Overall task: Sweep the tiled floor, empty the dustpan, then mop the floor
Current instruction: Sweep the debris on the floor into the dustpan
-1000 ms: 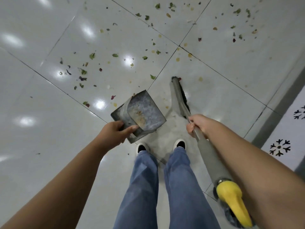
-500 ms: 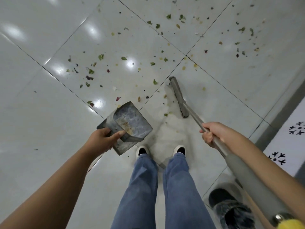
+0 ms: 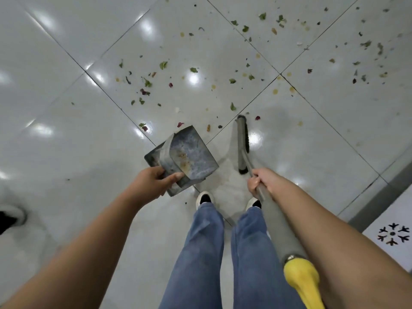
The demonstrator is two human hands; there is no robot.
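Note:
My left hand (image 3: 153,182) grips the near edge of a grey metal dustpan (image 3: 189,157), held just above the white tiled floor (image 3: 66,141) with its open mouth facing away from me. My right hand (image 3: 262,181) is closed around the grey shaft of a broom (image 3: 276,219) with a yellow end cap. The broom's head (image 3: 242,143), with black bristles, rests on the floor to the right of the dustpan. Green leaf bits and dark scraps (image 3: 194,70) are scattered over the tiles ahead of both tools.
My feet in white shoes (image 3: 204,197) and blue trouser legs stand just behind the dustpan. A grey threshold strip (image 3: 383,195) and a patterned white mat (image 3: 394,235) lie at the right. A dark and white object (image 3: 10,217) shows at the left edge.
The broom head has swung back in from the far reach to lie close beside the dustpan. The dustpan has shifted right and forward with my left hand.

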